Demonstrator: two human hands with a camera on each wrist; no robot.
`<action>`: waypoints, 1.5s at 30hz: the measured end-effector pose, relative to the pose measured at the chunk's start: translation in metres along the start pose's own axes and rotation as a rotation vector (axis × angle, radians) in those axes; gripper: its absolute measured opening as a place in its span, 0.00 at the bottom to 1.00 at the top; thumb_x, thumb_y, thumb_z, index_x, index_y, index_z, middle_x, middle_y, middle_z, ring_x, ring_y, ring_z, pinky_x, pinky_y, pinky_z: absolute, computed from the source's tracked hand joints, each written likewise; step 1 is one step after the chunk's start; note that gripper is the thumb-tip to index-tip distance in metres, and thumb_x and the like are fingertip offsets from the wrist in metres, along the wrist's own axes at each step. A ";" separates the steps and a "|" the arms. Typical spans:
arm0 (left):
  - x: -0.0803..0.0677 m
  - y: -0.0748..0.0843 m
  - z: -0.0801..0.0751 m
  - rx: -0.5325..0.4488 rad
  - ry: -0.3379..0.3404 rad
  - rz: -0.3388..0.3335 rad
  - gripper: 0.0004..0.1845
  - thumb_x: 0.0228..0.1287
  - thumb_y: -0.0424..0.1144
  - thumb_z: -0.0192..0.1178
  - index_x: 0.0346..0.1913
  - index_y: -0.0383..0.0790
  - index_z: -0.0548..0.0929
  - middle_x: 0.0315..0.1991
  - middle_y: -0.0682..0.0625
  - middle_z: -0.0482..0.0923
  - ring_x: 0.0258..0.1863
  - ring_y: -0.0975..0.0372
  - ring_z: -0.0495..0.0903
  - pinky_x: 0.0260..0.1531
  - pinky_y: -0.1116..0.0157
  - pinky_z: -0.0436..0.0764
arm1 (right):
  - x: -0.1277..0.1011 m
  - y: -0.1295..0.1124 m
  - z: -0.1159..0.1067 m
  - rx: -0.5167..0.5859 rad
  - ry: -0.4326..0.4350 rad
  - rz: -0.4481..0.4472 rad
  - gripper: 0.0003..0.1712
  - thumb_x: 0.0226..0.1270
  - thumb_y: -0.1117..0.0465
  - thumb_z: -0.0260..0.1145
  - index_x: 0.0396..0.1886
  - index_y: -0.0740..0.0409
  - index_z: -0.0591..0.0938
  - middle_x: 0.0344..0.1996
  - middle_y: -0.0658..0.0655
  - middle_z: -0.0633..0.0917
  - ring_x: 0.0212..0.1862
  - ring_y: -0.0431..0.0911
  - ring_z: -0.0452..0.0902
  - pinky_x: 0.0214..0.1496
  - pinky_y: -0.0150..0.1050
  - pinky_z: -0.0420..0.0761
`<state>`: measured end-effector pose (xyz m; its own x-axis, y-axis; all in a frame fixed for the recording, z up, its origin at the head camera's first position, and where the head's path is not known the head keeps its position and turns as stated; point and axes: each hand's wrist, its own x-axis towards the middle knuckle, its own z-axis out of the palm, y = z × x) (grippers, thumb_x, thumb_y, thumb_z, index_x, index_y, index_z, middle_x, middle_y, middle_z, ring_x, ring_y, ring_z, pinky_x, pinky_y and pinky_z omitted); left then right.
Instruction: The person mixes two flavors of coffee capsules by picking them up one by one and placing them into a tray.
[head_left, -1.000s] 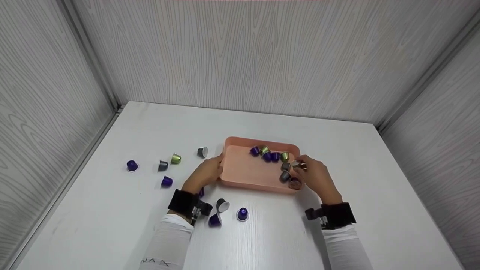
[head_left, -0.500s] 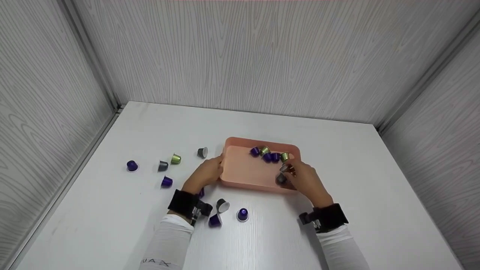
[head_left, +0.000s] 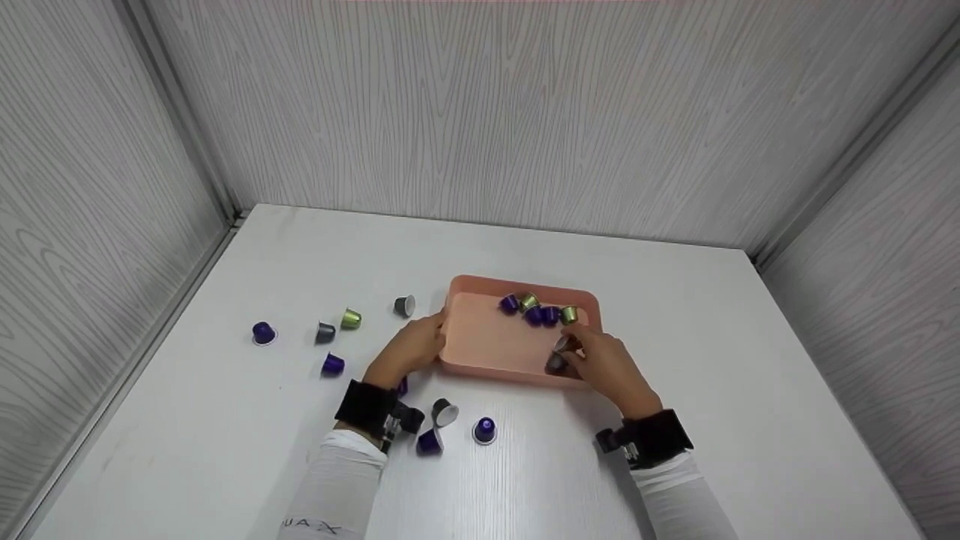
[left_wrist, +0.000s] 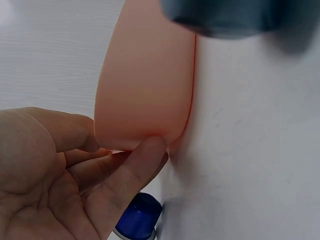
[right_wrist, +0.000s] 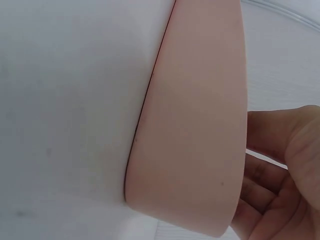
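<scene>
A pink tray (head_left: 480, 330) lies on the table. My left hand (head_left: 414, 343) grips its left side; in the left wrist view the thumb presses the wall (left_wrist: 145, 90). My right hand (head_left: 609, 369) reaches over the tray's right side and pinches a grey coffee capsule (head_left: 562, 343) between thumb and forefinger. Another dark grey capsule (head_left: 556, 364) lies just under those fingers. Purple capsules (head_left: 509, 304) and green capsules (head_left: 569, 314) rest along the tray's back right. In the right wrist view, the tray wall (right_wrist: 195, 120) hides the fingertips of that hand.
Left of the tray lie loose capsules: purple (head_left: 263, 332), grey (head_left: 325, 332), green (head_left: 351, 319) and dark grey (head_left: 405, 305). In front are a dark grey capsule (head_left: 444, 412), a tipped purple one (head_left: 430, 441) and an upright purple one (head_left: 485, 430). Walls (head_left: 480, 112) enclose the table.
My right hand has moved left and slightly down, from the tray's right rim into the tray, over the grey capsules there. A grey capsule has shifted left. My left hand stays on the tray.
</scene>
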<state>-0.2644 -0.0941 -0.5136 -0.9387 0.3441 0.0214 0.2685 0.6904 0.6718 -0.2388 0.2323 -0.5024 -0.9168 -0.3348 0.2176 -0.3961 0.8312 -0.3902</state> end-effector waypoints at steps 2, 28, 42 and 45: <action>-0.001 0.001 -0.001 0.004 0.005 0.003 0.27 0.71 0.31 0.45 0.72 0.32 0.64 0.60 0.36 0.75 0.57 0.50 0.75 0.59 0.51 0.70 | -0.001 0.002 0.000 -0.017 0.013 -0.022 0.18 0.64 0.66 0.69 0.54 0.58 0.79 0.39 0.57 0.86 0.42 0.52 0.83 0.41 0.48 0.81; -0.001 0.000 -0.002 0.005 -0.009 -0.015 0.29 0.69 0.32 0.46 0.73 0.32 0.63 0.63 0.37 0.72 0.59 0.51 0.74 0.62 0.52 0.69 | -0.007 0.033 -0.022 -0.033 0.018 0.212 0.26 0.70 0.56 0.64 0.63 0.64 0.76 0.46 0.65 0.82 0.43 0.55 0.81 0.41 0.50 0.80; -0.005 0.003 -0.016 -0.007 0.057 -0.068 0.29 0.71 0.39 0.53 0.72 0.35 0.65 0.63 0.39 0.74 0.58 0.48 0.76 0.60 0.51 0.71 | -0.006 0.035 -0.017 -0.054 -0.075 0.256 0.28 0.72 0.59 0.60 0.68 0.67 0.70 0.42 0.63 0.86 0.33 0.49 0.80 0.32 0.45 0.78; -0.006 0.001 -0.020 0.013 0.097 -0.064 0.28 0.71 0.39 0.53 0.72 0.35 0.66 0.62 0.40 0.75 0.57 0.49 0.77 0.59 0.51 0.71 | -0.006 0.035 -0.017 -0.055 -0.075 0.244 0.28 0.72 0.60 0.60 0.68 0.67 0.70 0.40 0.63 0.86 0.29 0.48 0.79 0.30 0.43 0.77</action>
<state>-0.2626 -0.1084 -0.4979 -0.9705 0.2359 0.0507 0.2091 0.7176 0.6643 -0.2462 0.2712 -0.5026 -0.9868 -0.1520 0.0550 -0.1615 0.9135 -0.3733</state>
